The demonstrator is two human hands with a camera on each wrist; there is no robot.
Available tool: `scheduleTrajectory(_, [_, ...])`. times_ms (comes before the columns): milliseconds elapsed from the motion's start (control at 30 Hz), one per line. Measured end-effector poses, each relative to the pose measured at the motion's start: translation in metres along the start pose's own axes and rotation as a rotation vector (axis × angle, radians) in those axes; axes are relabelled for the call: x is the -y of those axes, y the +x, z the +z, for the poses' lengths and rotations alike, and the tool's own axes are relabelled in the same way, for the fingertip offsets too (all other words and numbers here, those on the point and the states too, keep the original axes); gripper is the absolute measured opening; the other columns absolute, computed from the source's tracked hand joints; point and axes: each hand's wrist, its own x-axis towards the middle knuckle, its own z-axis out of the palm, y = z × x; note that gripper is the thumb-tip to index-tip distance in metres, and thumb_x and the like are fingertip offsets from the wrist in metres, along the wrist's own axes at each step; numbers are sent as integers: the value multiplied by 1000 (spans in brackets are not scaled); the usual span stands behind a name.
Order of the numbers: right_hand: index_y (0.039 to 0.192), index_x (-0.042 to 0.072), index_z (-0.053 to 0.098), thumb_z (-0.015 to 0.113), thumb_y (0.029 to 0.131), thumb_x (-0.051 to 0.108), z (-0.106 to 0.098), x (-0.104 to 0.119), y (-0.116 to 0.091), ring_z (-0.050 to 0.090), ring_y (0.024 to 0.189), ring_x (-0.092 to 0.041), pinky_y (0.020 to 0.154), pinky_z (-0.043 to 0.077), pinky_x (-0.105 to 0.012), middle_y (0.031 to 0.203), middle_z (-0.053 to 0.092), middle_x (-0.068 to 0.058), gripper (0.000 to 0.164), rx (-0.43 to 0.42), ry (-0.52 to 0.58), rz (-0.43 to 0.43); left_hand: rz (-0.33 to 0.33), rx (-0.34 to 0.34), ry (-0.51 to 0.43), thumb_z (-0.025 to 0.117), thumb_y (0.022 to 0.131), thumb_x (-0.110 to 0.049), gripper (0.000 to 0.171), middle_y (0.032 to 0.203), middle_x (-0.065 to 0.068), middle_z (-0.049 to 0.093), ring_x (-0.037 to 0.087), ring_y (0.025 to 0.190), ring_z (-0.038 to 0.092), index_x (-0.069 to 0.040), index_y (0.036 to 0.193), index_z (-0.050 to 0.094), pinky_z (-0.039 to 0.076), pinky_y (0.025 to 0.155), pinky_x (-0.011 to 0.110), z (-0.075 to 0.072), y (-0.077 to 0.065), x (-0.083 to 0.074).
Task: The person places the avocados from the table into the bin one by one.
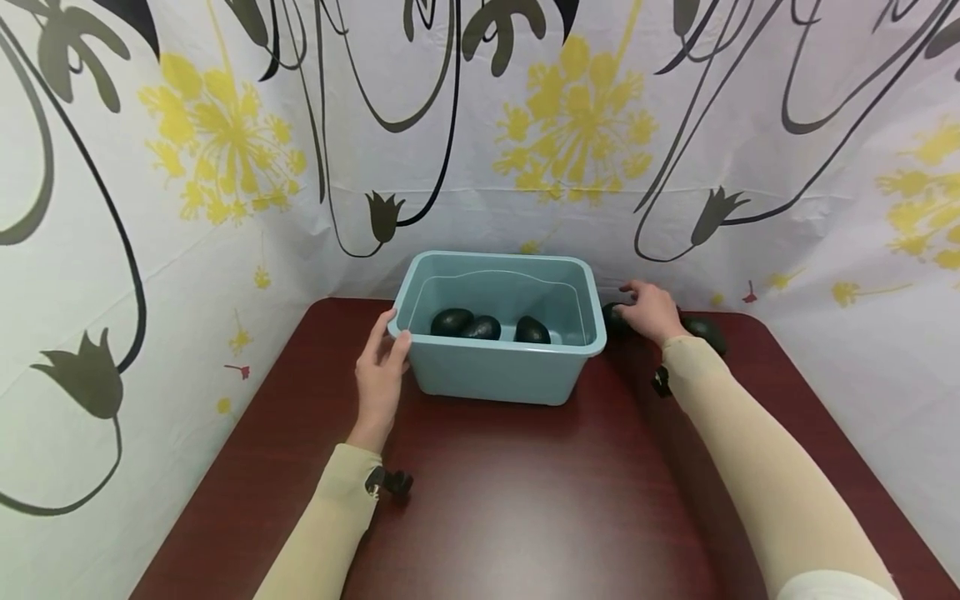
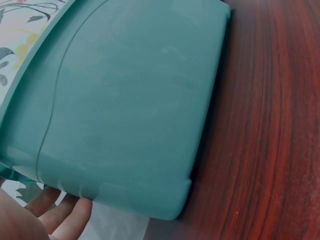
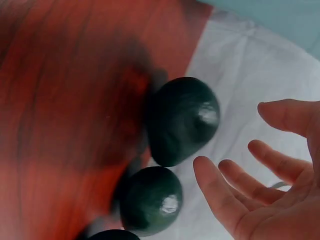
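A light-blue plastic bin [image 1: 495, 372] stands at the back of the table, with three dark green avocados [image 1: 532, 330] inside it. My left hand [image 1: 380, 379] holds the bin's left front corner, thumb at the front rim. In the left wrist view its fingertips [image 2: 82, 207] touch the bin's outer wall [image 2: 125, 110]. To the right of the bin, my right hand [image 1: 651, 314] hovers by a row of avocados. The right wrist view shows its fingers spread and apart from the nearest avocado [image 3: 184, 121]. A second avocado [image 3: 151, 201] lies against that one, and a third [image 3: 112, 235] is partly cut off.
The dark red wooden table [image 1: 517, 500] extends toward me in front of the bin. A white floral cloth [image 1: 480, 158] hangs close behind the bin and along both sides. Small devices [image 1: 390, 482] are strapped to both wrists.
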Motion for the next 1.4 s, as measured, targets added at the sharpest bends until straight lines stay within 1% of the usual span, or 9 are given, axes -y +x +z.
scheduleTrajectory(200, [150,-2,42,64,96,24,20,-10,2,38,130,-54,103,33,-68,147,35,-34,63,124,-108,-30,17,-11,-9,67,94,-50,51,141,-3,54,23,119,58,-44,143,53,50,94,56,1,2,6])
scheduleTrajectory(300, [150,-2,40,64,95,25,26,-12,2,39,129,-55,102,34,-69,147,34,-35,66,142,-144,-29,18,-15,-10,67,94,-51,51,140,-3,55,22,118,58,-43,143,53,51,94,56,2,2,5])
scheduleTrajectory(500, [146,3,46,67,93,26,32,-13,4,47,121,-53,96,40,-68,141,39,-34,62,113,-185,-8,22,-19,-17,68,94,-50,52,139,-1,56,23,117,59,-42,143,53,50,94,57,1,1,5])
scheduleTrajectory(733, [139,4,53,70,92,26,35,-13,2,49,116,-51,93,41,-69,134,44,-32,55,109,-190,0,9,-9,-15,67,95,-49,52,142,-1,54,23,119,57,-43,144,52,49,95,57,0,2,5])
scheduleTrajectory(867, [139,0,53,73,89,30,38,-17,-1,50,116,-50,93,42,-67,130,49,-32,62,121,-210,-21,-7,5,-19,67,96,-45,52,145,3,52,25,122,56,-40,146,51,48,96,58,-1,2,4])
scheduleTrajectory(1000, [141,-5,50,78,85,31,41,-21,-5,48,118,-50,96,41,-67,129,50,-33,72,122,-215,-32,-18,18,-16,66,98,-40,53,147,10,50,26,122,56,-31,149,50,48,97,58,0,-2,-10])
scheduleTrajectory(1133, [138,-5,51,79,83,24,39,-20,-7,48,116,-51,96,40,-67,127,50,-34,68,92,-188,-24,-14,17,-8,65,100,-35,52,144,15,52,28,119,57,-26,149,50,48,96,58,1,-9,-25])
scheduleTrajectory(1267, [135,-6,51,78,83,18,33,-16,-9,47,113,-52,96,38,-68,125,47,-34,63,53,-158,-12,-6,12,-10,64,100,-35,53,141,16,53,29,118,57,-27,150,49,46,97,60,2,-10,-27])
scheduleTrajectory(1400, [133,-3,54,77,84,17,30,-15,-12,46,111,-52,95,38,-68,124,45,-34,58,17,-125,-4,-10,17,-14,65,100,-37,54,139,16,55,27,117,58,-26,150,49,46,98,59,2,-10,-28])
